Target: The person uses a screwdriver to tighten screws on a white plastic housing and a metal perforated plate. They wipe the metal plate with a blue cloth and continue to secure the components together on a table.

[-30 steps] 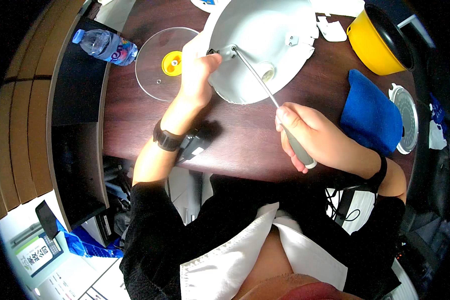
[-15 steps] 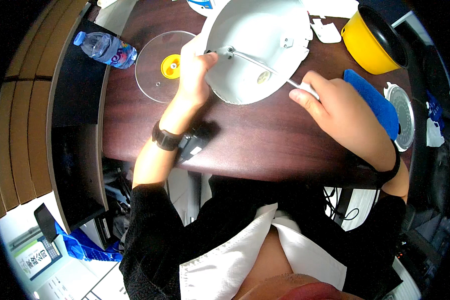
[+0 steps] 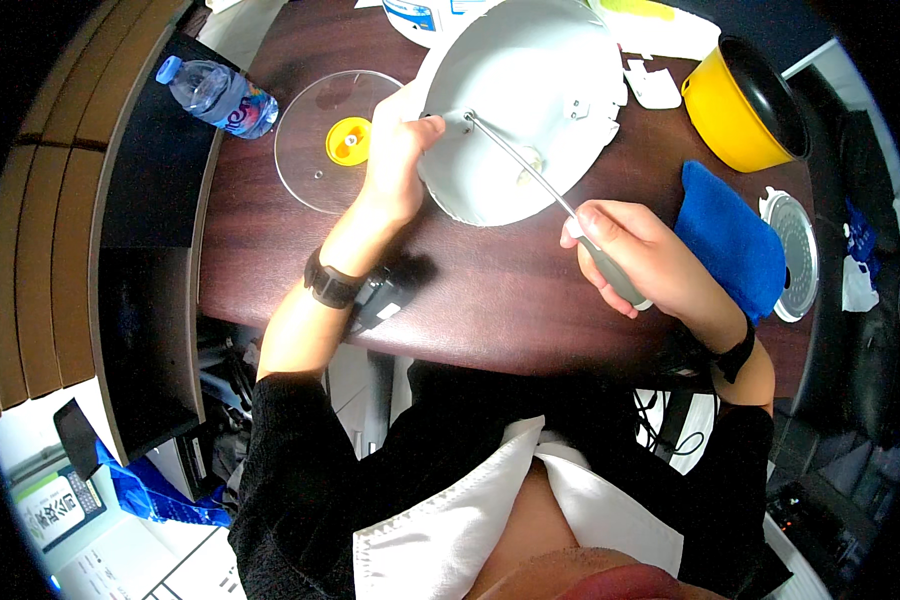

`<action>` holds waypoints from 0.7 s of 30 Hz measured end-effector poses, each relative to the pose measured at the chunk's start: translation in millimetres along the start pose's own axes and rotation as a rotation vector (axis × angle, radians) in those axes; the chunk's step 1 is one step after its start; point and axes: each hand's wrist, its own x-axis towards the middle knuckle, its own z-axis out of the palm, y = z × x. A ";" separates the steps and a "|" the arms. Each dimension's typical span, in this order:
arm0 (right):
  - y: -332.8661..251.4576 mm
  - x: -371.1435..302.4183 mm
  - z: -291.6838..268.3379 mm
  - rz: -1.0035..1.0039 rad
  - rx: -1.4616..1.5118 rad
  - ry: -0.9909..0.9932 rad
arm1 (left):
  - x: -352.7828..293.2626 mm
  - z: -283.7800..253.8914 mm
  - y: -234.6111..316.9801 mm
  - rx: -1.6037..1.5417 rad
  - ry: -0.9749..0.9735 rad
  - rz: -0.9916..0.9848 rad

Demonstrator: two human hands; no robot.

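"While the left hand (image 3: 395, 165) grips the near-left rim of the white shell (image 3: 510, 60), thumb over the edge, what's the right hand (image 3: 645, 250) doing?"

"It's well apart from the left, wrapped round the grey handle of the screwdriver (image 3: 610, 270). The shaft slants into the shell, its tip at a small fitting (image 3: 469, 117) on the inner wall."

"Where's the shell itself?"

"Over the far middle of the table (image 3: 480, 290), tilted with its hollow toward the person, between the clear lid (image 3: 305, 135) and the yellow pot (image 3: 715, 115)."

"Is the tip seated?"

"Too small to tell. I'd check that first, then line the shaft up with the fitting; a slanted blade could slip."

"And the left hand?"

"A firm hold, I'd say, so the shell doesn't twist, with the thumb clear of the tip. Press straight along the shaft, turn slowly."
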 end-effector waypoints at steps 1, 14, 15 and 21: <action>-1.7 -0.5 -0.4 0.018 0.011 0.020 | -0.2 0.0 0.2 -0.006 0.015 -0.004; -4.8 -23.1 -49.6 -0.173 -0.186 0.382 | 12.6 -19.4 -17.0 -0.053 -0.003 -0.096; -3.9 -26.7 -55.1 -0.162 -0.143 0.434 | 14.2 -24.2 -20.6 -0.041 -0.009 -0.121; 43.5 -23.1 -77.9 -0.106 -0.090 0.616 | 18.9 -33.3 -46.4 -0.159 0.099 -0.172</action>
